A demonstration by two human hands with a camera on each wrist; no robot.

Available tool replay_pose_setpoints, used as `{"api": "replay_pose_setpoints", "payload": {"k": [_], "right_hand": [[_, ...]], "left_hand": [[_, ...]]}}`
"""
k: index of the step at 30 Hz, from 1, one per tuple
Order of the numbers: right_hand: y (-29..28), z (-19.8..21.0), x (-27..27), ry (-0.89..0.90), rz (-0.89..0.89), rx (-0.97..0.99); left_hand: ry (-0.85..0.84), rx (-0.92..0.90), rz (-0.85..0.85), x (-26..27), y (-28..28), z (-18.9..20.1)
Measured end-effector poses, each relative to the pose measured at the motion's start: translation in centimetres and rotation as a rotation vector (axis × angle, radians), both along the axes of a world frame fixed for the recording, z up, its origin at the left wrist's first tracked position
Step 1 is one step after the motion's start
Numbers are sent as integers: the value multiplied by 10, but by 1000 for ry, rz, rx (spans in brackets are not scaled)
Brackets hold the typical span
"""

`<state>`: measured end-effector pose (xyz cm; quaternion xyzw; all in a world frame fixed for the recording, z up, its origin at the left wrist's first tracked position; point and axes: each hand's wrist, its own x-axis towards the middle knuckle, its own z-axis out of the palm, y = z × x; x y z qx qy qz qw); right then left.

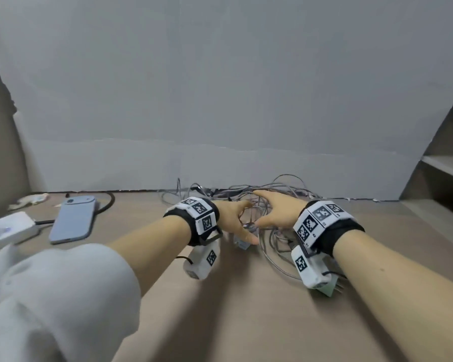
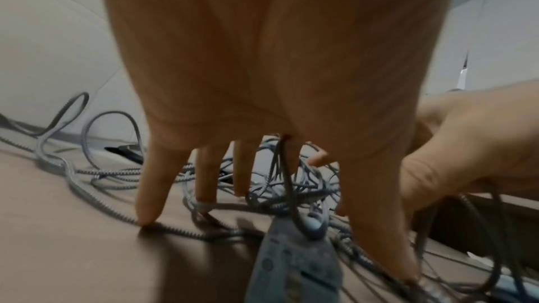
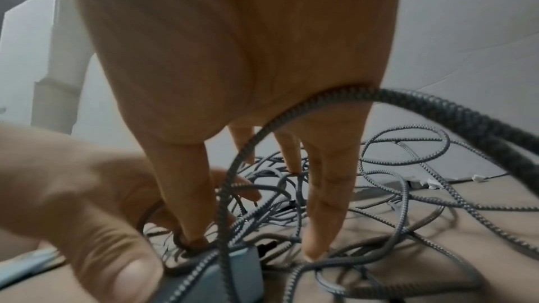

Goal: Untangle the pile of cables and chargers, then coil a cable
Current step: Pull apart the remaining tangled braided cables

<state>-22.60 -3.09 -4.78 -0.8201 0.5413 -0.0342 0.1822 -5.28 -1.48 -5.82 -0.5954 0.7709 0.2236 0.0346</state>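
A tangled pile of grey braided cables (image 1: 280, 194) lies on the brown table (image 1: 246, 309) against the back wall. My left hand (image 1: 246, 222) reaches into its left side with fingers straight and spread, fingertips (image 2: 146, 216) on the table and thumb beside a grey charger block (image 1: 242, 243) (image 2: 291, 266). My right hand (image 1: 262, 209) is spread over the middle of the pile, fingers (image 3: 318, 239) pointing down among the strands. One thick braided loop (image 3: 437, 103) crosses its palm. A second charger (image 1: 330, 290) with prongs lies under my right wrist.
A light blue phone (image 1: 73, 220) and a white power strip (image 1: 8, 228) lie at the left, with a black cord (image 1: 107, 205) behind the phone. Shelves (image 1: 445, 165) stand at the right. Grey cloth (image 1: 50, 296) fills the lower left corner.
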Motion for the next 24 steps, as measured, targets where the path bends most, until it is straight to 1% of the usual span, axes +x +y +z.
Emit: {"api": "replay_pose_setpoints", "payload": {"k": [2,4,6,7,9,11,13,15,16,18,20,21,22,24], "right_hand": [[-8,-10,-1,53,13,-16],[-15,-19,-3,100,-2,-42],[-19,-23,-4,53,-100,-40],[-21,-24,-4,8,-160,-61],[-24,-24,-5,-77,-236,-124],[-24,-24,-4,-73,-194,-119],[-22,-26,-3,-25,-78,-23],[-17,-26,-1,33,0,89],[-16,-26,0,87,16,110],[-18,-27,3,152,-4,81],[-19,-24,4,202,-70,15],[-18,-22,3,223,-116,-23],[-16,-18,1,236,-166,-52],[-14,-11,-8,248,-257,-116]], "left_hand": [[58,-24,16,-3,-9,-12],[52,-54,33,-4,-19,-16],[73,-51,45,-2,-27,-18],[139,-45,70,0,-30,-18],[383,-28,168,7,-34,-16],[664,-2,302,16,-39,-13],[940,27,399,24,-40,-6],[1211,53,467,30,-42,5],[1326,49,506,34,-42,11],[1492,-11,578,45,-44,24],[1599,-121,655,59,-46,34],[1618,-181,693,66,-47,37],[1602,-239,735,74,-48,38],[1516,-329,815,89,-50,35]]}}
